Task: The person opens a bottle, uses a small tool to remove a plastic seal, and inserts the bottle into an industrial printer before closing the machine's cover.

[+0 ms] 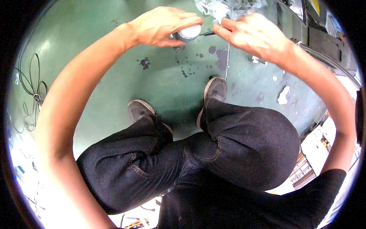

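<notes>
My left hand (159,26) is closed round the side of a small round container (188,33) with a white top and a darker grey side. Just to its right, my right hand (258,37) has its fingers pinched together. A thin dark stick-like piece (207,34) sticks out from those fingers and points at the container. Whether its tip touches the container I cannot tell. Both hands are held out over the green floor, beyond my shoes.
Crumpled whitish plastic film (225,8) lies at the far side. A coiled black cable (36,97) is on the floor at left. Dark stains and a white scrap (283,95) mark the floor. Grey machinery (324,45) stands at right. A thin pale line (228,63) runs below my right hand.
</notes>
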Demonstrator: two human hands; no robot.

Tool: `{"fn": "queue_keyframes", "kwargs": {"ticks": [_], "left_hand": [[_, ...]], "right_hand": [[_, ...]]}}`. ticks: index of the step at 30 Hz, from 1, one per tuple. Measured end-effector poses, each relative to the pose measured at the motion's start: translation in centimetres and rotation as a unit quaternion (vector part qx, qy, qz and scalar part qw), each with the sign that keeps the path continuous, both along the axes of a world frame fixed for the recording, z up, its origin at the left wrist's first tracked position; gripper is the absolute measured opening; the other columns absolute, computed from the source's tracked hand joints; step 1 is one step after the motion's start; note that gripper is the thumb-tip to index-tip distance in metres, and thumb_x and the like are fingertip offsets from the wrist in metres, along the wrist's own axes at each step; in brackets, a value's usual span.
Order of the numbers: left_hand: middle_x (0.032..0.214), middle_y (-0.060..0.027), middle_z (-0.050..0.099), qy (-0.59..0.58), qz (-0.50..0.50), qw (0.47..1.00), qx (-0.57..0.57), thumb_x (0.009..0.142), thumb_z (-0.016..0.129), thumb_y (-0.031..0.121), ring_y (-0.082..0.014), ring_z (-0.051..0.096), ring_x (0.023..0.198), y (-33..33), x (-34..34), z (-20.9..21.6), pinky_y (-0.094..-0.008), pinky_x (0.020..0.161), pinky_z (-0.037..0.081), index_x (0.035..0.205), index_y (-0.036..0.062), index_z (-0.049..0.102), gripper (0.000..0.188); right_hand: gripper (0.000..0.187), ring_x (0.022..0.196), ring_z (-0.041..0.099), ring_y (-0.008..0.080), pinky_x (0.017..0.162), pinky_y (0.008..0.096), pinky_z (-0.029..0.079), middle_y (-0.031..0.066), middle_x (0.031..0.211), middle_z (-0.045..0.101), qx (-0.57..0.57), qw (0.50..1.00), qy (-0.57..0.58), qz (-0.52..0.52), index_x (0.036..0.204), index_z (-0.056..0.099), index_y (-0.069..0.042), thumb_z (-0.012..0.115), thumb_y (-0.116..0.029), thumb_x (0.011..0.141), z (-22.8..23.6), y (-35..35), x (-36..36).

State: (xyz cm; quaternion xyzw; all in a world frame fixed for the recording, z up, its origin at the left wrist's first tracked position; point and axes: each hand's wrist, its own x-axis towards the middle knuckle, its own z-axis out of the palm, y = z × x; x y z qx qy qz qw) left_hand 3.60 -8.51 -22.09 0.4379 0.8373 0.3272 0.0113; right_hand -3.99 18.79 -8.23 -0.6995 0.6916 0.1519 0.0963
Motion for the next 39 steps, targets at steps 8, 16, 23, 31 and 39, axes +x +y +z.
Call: {"fn": "queue_keyframes", "kwargs": {"ticks": [8, 16, 23, 31, 39], "left_hand": [[0.144, -0.0198, 0.067, 0.03, -0.004, 0.999, 0.015, 0.085, 0.089, 0.021, -0.0436, 0.068, 0.128, 0.0, -0.1, -0.5, -0.0504, 0.109, 0.058, 0.151, 0.0029, 0.053, 0.077], [0.148, -0.0175, 0.066, -0.052, 0.033, 0.997, -0.037, 0.087, 0.09, 0.023, -0.04, 0.068, 0.131, -1.2, 1.6, 0.9, -0.0488, 0.111, 0.058, 0.151, 0.004, 0.055, 0.075], [0.132, -0.0133, 0.068, 0.104, 0.069, 0.991, -0.055, 0.093, 0.084, 0.043, -0.034, 0.068, 0.116, -0.3, 1.3, 1.9, -0.0437, 0.1, 0.058, 0.135, 0.006, 0.063, 0.06], [0.094, -0.0057, 0.061, 0.163, 0.019, 0.973, -0.16, 0.092, 0.084, 0.043, -0.0251, 0.069, 0.087, 0.6, -0.8, 3.8, -0.0395, 0.077, 0.057, 0.116, 0.0082, 0.064, 0.047], [0.082, -0.0027, 0.054, 0.203, -0.026, 0.971, -0.121, 0.093, 0.077, 0.049, -0.0196, 0.062, 0.067, 3.5, 0.6, 16.1, -0.0358, 0.057, 0.052, 0.094, 0.0122, 0.058, 0.042]], "right_hand": [[0.026, 0.076, 0.075, 0.0252, 0.063, 0.0412, 0.059, 0.0088, 0.092, 0.062, 0.005, 1.0, 0.009, 0.006, 0.118, 0.059, -0.006, 0.066, -0.013, 0.094, -0.2, 0.0, -0.1], [0.032, 0.076, 0.074, 0.0276, 0.063, 0.0407, 0.06, 0.0072, 0.093, 0.064, -0.144, 0.988, -0.037, -0.039, 0.127, 0.07, -0.012, 0.069, -0.018, 0.096, -2.2, 3.5, -1.5], [0.037, 0.085, 0.073, 0.0378, 0.073, 0.0486, 0.061, 0.0127, 0.102, 0.066, -0.203, 0.91, -0.117, -0.343, 0.14, 0.067, -0.014, 0.067, -0.018, 0.104, -12.7, 9.4, 2.9], [0.086, 0.147, 0.05, 0.0467, 0.125, 0.0544, 0.04, 0.0278, 0.157, 0.052, -0.362, 0.786, -0.159, -0.475, 0.161, 0.049, 0.001, 0.083, -0.041, 0.094, -17.6, 6.9, 8.4], [0.085, 0.111, 0.071, 0.0377, 0.095, 0.0465, 0.058, 0.0158, 0.123, 0.069, -0.447, 0.633, -0.542, -0.326, 0.138, 0.06, -0.007, 0.102, -0.031, 0.069, -8.5, -0.8, 8.3]]}}
